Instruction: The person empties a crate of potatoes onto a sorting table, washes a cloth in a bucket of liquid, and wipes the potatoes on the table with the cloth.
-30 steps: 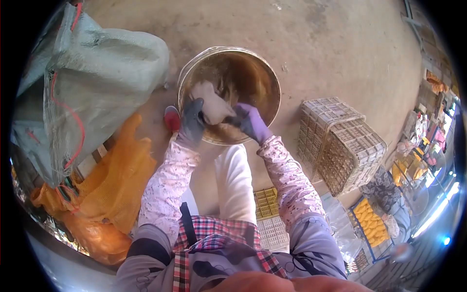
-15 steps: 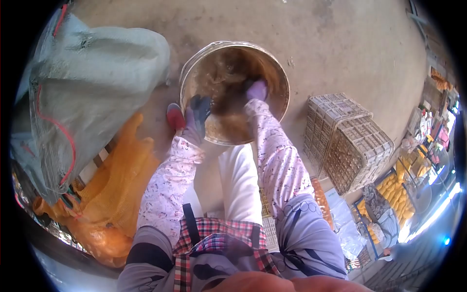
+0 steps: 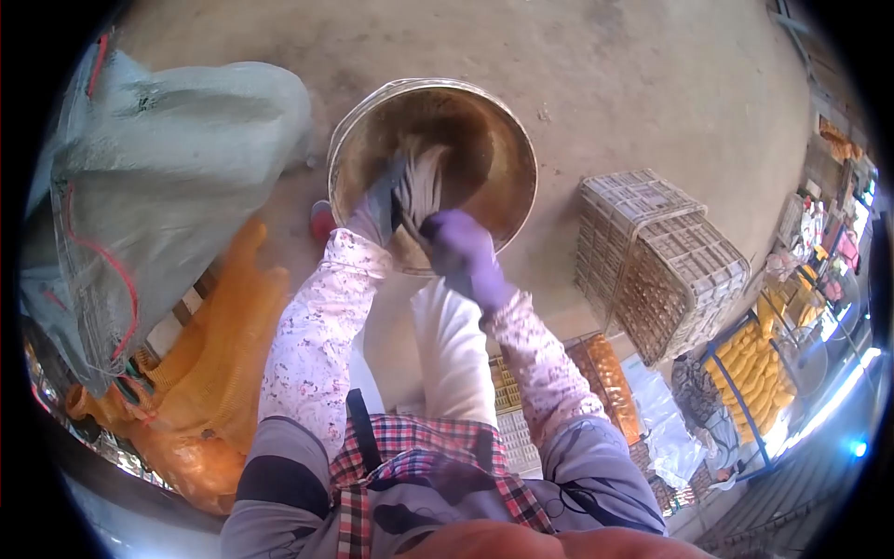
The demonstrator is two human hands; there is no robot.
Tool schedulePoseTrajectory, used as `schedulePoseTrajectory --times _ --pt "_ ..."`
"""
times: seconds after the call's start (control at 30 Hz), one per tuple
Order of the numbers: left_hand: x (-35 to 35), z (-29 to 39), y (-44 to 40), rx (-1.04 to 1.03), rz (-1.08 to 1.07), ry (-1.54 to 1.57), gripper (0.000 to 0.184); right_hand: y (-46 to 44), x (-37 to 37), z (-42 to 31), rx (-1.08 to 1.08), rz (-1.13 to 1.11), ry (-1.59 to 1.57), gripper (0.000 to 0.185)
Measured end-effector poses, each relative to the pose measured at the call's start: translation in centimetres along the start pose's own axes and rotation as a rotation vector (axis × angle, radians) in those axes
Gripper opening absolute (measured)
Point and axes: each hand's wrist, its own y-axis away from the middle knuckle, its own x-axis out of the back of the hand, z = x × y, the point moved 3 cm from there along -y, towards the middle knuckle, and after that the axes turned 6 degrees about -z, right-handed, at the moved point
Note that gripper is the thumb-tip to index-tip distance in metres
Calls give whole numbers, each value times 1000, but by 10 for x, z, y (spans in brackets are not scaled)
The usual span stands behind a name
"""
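My left hand (image 3: 375,207), in a dark grey glove, reaches over the near left rim into a large round tub (image 3: 526,177). Its fingers point down inside and are too blurred to show their grip. Against them hangs a limp, streaked grey-brown bundle that looks like a rag (image 3: 424,182). My right hand (image 3: 468,258), in a purple glove with a dark palm, is closed at the tub's near rim, by the upper end of the rag. Motion smears this hand. Brown stains cover the tub's inside wall.
Stacked crates (image 3: 661,261) stand right of the tub on the concrete floor (image 3: 652,84). A big grey-green sack (image 3: 177,149) and orange netting (image 3: 214,345) lie on the left. More crates (image 3: 601,382) and filled yellow bags (image 3: 750,377) are at the lower right.
My right hand has come from deep in the tub back to its near rim, and the streaked rag now shows between my hands. My left hand stays near the left rim.
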Motion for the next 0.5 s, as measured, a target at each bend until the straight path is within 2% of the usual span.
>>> schedulePoseTrajectory --times 0.1,0.2,0.23,0.33,0.37,0.4,0.43,0.47,0.5 --pt "-1 1 27 18 267 -301 38 17 22 -20 -76 146 -188 19" --pt "-31 19 68 -261 376 -311 38 33 32 -12 -435 134 -260 22" --pt "-30 22 73 -316 335 -25 39 36 30 -9 -486 105 -229 23" --pt "-38 24 83 -229 -13 261 42 35 25 -14 -284 -40 9 21" --pt "-5 19 82 -213 -147 247 47 36 21 -16 -188 -29 46 25" --pt "28 14 80 -197 -281 228 52 36 17 -15 -293 -37 -19 35" --pt "5 18 94 -376 -109 -261 54 36 13 -15 -399 -42 -82 45" --pt "-19 17 102 -414 -44 -313 55 37 10 -14 -509 -47 -141 55" --pt "-43 16 110 -449 24 -366 56 43 3 -5 -426 11 8 82"
